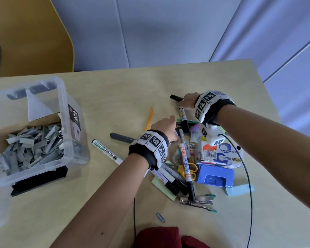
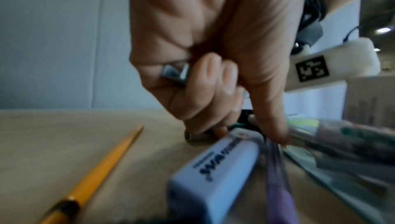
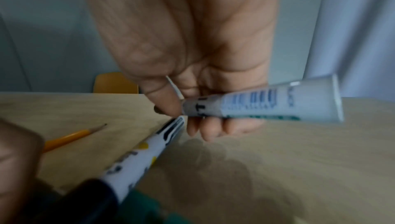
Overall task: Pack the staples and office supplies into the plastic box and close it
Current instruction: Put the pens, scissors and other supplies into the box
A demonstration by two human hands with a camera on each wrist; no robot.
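Note:
A clear plastic box (image 1: 66,111) stands open at the table's left, with loose grey staples (image 1: 34,149) heaped inside. Right of centre lies a pile of markers, notes and packets. My left hand (image 1: 166,125) reaches into the pile's far edge. In the left wrist view its curled fingers (image 2: 205,82) hold a small shiny metal piece (image 2: 175,73) against the palm, and a fingertip touches down beside a blue eraser (image 2: 215,168). My right hand (image 1: 185,102), farther back, grips a white marker (image 3: 262,106) whose black cap (image 1: 176,97) sticks out to the left.
A yellow pencil (image 1: 149,117), a dark marker (image 1: 122,137) and a green-labelled marker (image 1: 106,152) lie between box and pile. The pile holds a blue hole punch (image 1: 215,176), yellow scissors (image 1: 188,170) and a tape dispenser packet (image 1: 222,153). A yellow chair (image 1: 30,36) stands behind.

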